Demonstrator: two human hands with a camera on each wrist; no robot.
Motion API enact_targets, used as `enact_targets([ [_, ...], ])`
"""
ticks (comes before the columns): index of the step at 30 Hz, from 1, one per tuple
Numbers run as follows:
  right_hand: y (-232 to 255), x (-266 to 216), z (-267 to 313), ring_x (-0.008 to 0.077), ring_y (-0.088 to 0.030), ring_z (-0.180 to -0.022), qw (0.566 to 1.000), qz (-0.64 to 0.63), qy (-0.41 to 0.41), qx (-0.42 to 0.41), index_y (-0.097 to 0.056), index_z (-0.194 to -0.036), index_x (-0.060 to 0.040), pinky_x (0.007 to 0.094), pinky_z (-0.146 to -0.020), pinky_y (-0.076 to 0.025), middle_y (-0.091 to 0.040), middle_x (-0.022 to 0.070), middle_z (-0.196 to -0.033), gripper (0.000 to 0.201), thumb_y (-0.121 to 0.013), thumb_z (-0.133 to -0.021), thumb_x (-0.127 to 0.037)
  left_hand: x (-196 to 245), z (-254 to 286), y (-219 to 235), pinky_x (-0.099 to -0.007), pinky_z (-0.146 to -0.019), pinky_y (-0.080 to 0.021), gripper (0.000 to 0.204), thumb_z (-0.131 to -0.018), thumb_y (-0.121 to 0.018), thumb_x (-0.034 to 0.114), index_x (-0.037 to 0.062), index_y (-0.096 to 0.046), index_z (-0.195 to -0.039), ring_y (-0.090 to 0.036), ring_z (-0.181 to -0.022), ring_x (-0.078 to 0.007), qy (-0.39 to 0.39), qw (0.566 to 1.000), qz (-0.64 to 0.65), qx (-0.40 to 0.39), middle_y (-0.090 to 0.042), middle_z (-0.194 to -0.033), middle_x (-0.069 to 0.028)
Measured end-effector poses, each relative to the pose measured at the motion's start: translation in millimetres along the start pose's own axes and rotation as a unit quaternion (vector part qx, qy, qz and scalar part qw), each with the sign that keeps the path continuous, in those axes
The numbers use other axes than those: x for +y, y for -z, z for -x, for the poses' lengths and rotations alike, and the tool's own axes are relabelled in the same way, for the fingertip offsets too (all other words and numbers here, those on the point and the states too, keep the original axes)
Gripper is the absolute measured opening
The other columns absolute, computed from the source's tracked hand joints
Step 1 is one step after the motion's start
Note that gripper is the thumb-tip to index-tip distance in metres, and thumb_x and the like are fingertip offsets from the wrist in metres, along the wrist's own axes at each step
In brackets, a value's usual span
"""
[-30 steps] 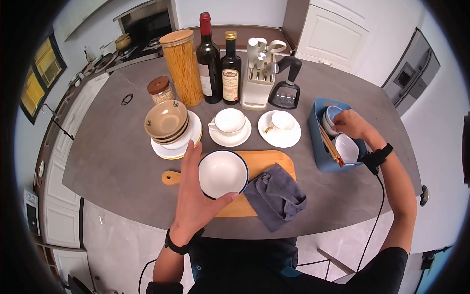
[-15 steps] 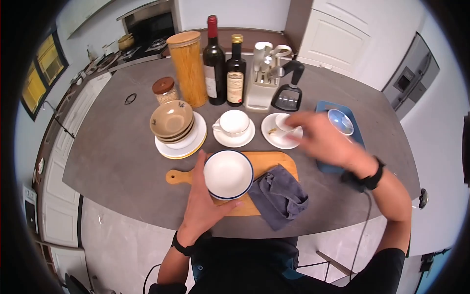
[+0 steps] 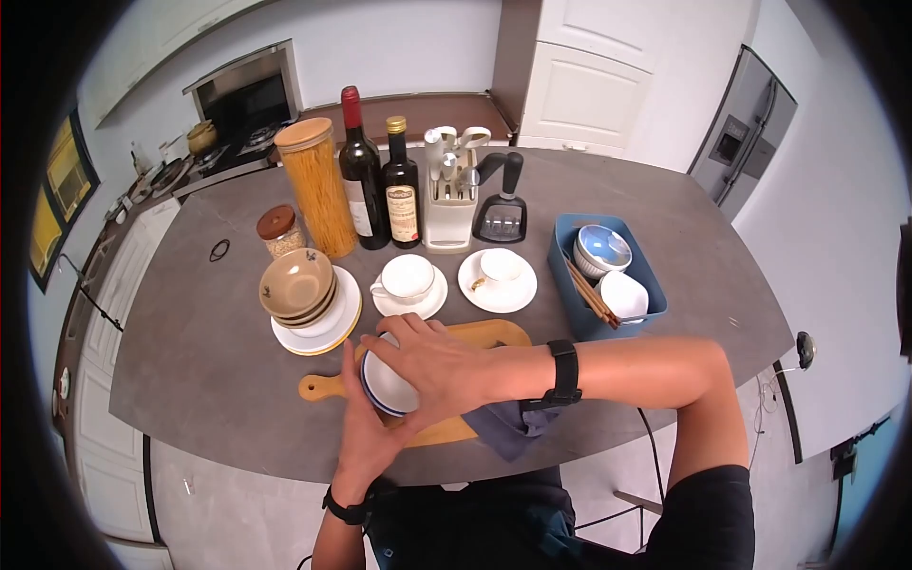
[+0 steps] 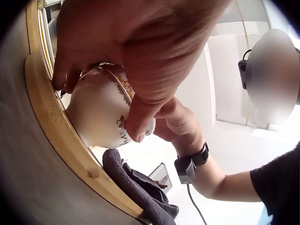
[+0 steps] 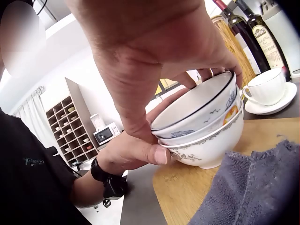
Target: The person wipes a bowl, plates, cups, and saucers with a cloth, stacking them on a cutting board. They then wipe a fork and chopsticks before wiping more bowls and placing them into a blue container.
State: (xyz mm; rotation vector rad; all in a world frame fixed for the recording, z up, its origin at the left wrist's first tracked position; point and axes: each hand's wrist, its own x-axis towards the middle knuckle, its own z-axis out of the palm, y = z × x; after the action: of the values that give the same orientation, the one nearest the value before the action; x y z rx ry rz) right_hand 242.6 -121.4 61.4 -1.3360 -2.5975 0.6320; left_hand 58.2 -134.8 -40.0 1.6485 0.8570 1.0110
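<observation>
A stack of white bowls (image 5: 211,145) with printed decoration stands on the wooden cutting board (image 5: 173,187). The top bowl (image 3: 382,382) has a dark blue rim and tilts slightly in the right wrist view. My left hand (image 3: 370,439) holds the stack from the near left, its thumb against the rims of the lower bowls. Reaching across from the right, my right hand (image 3: 439,372) grips the top bowl by its rim, thumb on the near side and fingers on the far side. A grey cloth (image 5: 253,187) lies on the board beside the stack, partly under my right forearm in the head view.
A blue bin (image 3: 560,285) at the right holds bowls and chopsticks. Two white cups on saucers (image 3: 502,290) stand beyond the board. Brown bowls (image 3: 294,283) sit on plates at the left. Bottles (image 3: 401,204), a pasta jar (image 3: 318,195) and a knife block (image 3: 448,214) line the back.
My right hand has left the blue bin and swung left to the bowl stack, where it now grips the top bowl. My left hand has stayed at the stack.
</observation>
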Motion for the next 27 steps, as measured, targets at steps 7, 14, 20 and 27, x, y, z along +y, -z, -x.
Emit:
enact_targets([
  [7, 71.8, 31.7, 54.1, 0.0393, -0.052, -0.133, 0.979, -0.064, -0.026, 0.193, -0.041, -0.148, 0.0048, 0.0451, -0.112, -0.044, -0.049, 0.028, -0.141, 0.101, -0.085, -0.067, -0.035, 4.6, 2.4, 2.6, -0.047, -0.118, -0.038, 0.134, -0.068, -0.095, 0.014, 0.0033, -0.002, -0.163, -0.044, -0.143, -0.0389, -0.002, 0.997, -0.083, 0.003, -0.032, -0.159, -0.026],
  [14, 123.7, 206.7, 134.2, 0.0418, -0.06, -0.126, 0.88, 0.118, -0.374, 0.266, -0.054, -0.139, 0.009, 0.0438, -0.105, -0.05, -0.057, 0.0358, -0.133, 0.099, -0.085, -0.065, -0.049, 16.2, 4.2, 4.7, -0.0473, -0.12, -0.036, 0.133, -0.069, -0.095, 0.02, 0.0021, -0.004, -0.163, -0.04, -0.146, -0.0387, 0.007, 0.992, -0.122, 0.004, -0.033, -0.159, -0.0262],
  [20, 113.9, 259.0, 152.1, 0.0417, -0.069, -0.11, 0.864, 0.065, -0.45, 0.218, -0.057, -0.13, 0.0162, 0.0432, -0.094, -0.057, -0.067, 0.0358, -0.118, 0.098, -0.083, -0.064, -0.05, 18.4, 7.0, 3.4, -0.0459, -0.119, -0.037, 0.131, -0.07, -0.095, 0.02, 0.0018, -0.004, -0.163, -0.04, -0.146, -0.0384, 0.015, 0.989, -0.149, -0.014, -0.031, -0.16, -0.0266],
  [27, 105.4, 280.6, 155.4, 0.044, -0.065, -0.12, 0.886, 0.063, -0.441, 0.129, -0.05, -0.134, 0.0186, 0.0428, -0.101, -0.053, -0.065, 0.0372, -0.123, 0.122, -0.085, -0.061, -0.073, 20.4, 8.8, 4.2, -0.0446, -0.12, -0.036, 0.13, -0.07, -0.094, 0.015, 0.0022, -0.003, -0.163, -0.04, -0.147, -0.0367, 0.02, 0.99, -0.139, -0.014, -0.032, -0.16, -0.0247],
])
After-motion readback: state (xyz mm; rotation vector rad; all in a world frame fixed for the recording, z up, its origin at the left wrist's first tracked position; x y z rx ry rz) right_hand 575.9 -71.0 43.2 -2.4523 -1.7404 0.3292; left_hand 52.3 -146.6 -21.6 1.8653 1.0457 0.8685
